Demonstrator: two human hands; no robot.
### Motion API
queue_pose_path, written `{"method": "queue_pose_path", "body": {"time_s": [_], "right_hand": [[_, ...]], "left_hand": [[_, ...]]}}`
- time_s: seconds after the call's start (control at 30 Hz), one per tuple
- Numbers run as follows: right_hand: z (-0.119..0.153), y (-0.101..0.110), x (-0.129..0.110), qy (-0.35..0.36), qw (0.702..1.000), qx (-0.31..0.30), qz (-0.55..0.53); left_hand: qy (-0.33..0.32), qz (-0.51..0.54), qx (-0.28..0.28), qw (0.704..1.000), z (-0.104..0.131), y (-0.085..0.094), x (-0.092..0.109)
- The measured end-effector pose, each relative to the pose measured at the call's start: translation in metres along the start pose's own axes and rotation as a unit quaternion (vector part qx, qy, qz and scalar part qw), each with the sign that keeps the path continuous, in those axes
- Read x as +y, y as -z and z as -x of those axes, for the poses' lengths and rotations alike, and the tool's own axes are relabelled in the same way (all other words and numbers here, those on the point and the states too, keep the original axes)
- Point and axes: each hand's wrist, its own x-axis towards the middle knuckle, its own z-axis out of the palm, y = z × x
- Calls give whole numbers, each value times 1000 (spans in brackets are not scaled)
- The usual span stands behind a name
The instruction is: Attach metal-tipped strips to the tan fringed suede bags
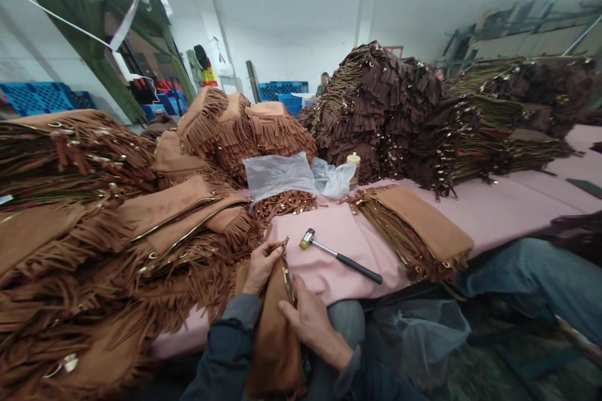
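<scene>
A tan zippered pouch [273, 351] lies across my lap, its gold zipper edge facing up and right. My left hand [260, 266] is closed on the pouch's upper end, thumb and fingers pinching near a small metal piece. On the right edge of the pouch rests my right hand [316, 321], thumb on the tan face and its other fingers partly hidden behind the edge. Just beyond, a small hammer [345, 258] with a black handle lies on the pink cloth [324, 225]. Loose brown tassels [289, 202] are heaped past it.
Fringed tan pouches [164, 213] are piled at the left. Another tan stack [418, 225] sits right of the hammer. Dark brown fringed pouches [371, 100] rise behind. Clear plastic bags [282, 172] and a small bottle [353, 166] stand mid-table. A denim-clad leg [531, 282] is at right.
</scene>
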Motion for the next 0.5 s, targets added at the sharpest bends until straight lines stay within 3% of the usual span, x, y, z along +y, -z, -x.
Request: {"method": "queue_pose_path", "body": {"time_s": [0.1, 0.2, 0.3, 0.4, 0.47, 0.5], "right_hand": [[-5, 7, -3, -19, 992, -61, -110], [-19, 45, -12, 16, 987, -31, -158], [-28, 117, -31, 51, 988, 51, -134], [-29, 210, -55, 85, 982, 166, -27], [-31, 272, -68, 101, 961, 246, 80], [-33, 299, -72, 107, 935, 301, 156]], "left_hand": [[6, -8, 28, 1000, 4, -2, 7], [5, -1, 56, 998, -1, 5, 9], [-5, -17, 53, 998, -5, 21, 10], [-5, -53, 59, 997, -2, 37, 8], [-14, -79, 60, 995, 2, 43, 1], [-20, -96, 57, 994, 3, 44, -4]]}}
